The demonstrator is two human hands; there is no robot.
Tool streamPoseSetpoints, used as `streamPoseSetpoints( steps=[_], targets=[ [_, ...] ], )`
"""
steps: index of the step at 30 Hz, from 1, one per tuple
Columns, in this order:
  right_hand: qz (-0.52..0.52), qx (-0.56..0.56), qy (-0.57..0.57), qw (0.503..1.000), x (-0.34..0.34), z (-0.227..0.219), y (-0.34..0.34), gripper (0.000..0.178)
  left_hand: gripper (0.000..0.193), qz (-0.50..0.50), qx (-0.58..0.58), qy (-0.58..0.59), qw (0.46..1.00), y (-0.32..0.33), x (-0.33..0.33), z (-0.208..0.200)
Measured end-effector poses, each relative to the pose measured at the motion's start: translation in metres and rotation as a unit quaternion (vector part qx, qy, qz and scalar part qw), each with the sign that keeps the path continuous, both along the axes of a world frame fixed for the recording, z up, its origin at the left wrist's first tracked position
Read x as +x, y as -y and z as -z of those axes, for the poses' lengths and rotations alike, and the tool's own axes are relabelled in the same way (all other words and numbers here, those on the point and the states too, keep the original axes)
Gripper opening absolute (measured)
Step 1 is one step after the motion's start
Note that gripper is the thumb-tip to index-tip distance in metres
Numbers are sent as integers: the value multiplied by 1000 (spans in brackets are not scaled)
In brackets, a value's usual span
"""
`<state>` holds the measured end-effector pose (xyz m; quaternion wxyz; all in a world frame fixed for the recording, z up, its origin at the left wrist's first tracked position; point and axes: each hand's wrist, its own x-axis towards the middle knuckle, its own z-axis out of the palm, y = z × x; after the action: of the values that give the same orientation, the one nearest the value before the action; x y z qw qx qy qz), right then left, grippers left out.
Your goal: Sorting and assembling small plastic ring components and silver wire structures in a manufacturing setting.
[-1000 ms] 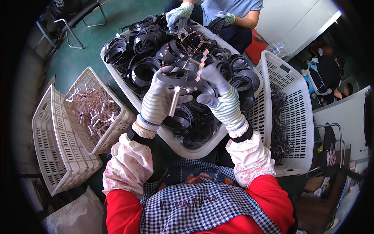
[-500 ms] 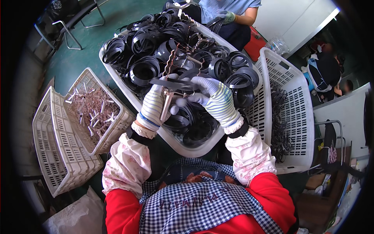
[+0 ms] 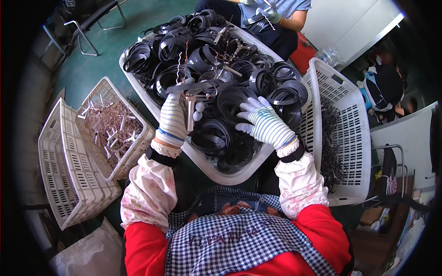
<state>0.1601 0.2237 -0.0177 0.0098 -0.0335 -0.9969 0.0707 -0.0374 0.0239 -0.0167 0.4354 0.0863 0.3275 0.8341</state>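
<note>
My left hand (image 3: 174, 120), in a striped white glove, is closed around a silver metal bracket (image 3: 190, 112) with wavy copper wires (image 3: 180, 64) standing up from it. A flat black strip (image 3: 195, 86) lies across the top of the bracket, in the same grip. My right hand (image 3: 267, 123), in a matching glove, has its fingers apart at the edge of a coiled black strip (image 3: 232, 103); fingertips appear to touch the coil. Both hands are over a white tub (image 3: 221, 178) heaped with black coils (image 3: 172, 83). More wired metal brackets (image 3: 231, 70) lie on the heap.
Left stands a white crate (image 3: 103, 170) of wired metal pieces (image 3: 113, 126), beside another white crate (image 3: 64, 170). At right, a white crate (image 3: 354, 142) holds dark strips (image 3: 330, 138). Across the tub, a person's gloved hand (image 3: 271, 14) holds a wired piece and black strips.
My right hand has left the strip and moved right and down to a coil. My left hand has shifted left with bracket and strip. The person opposite has raised a wired piece.
</note>
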Motion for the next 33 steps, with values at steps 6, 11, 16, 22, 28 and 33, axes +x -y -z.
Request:
streamPoseSetpoints(
  steps=[6, 11, 16, 22, 28, 33],
  targets=[
    [1, 16, -103, 995, -9, 15, 10, 30, 46, 24, 14, 18, 999, -3, -1, 6],
    [62, -43, -101, 992, -12, -7, 15, 27, 44, 30, 15, -11, 999, -1, -2, 3],
    [154, -136, -124, 971, -11, -24, 16, 45, 43, 7, -10, -11, 1000, 1, -3, 3],
    [238, -273, -193, 912, -4, -35, 5, 52, 42, 4, -10, -10, 1000, 1, -1, 1],
    [202, -345, -283, 872, -3, -26, -5, 44, 44, 16, -8, -16, 1000, -1, 0, -2],
    [203, -469, -284, 811, -6, -36, 0, 42, 47, 32, -4, -37, 999, -1, 0, 4]
  ],
)
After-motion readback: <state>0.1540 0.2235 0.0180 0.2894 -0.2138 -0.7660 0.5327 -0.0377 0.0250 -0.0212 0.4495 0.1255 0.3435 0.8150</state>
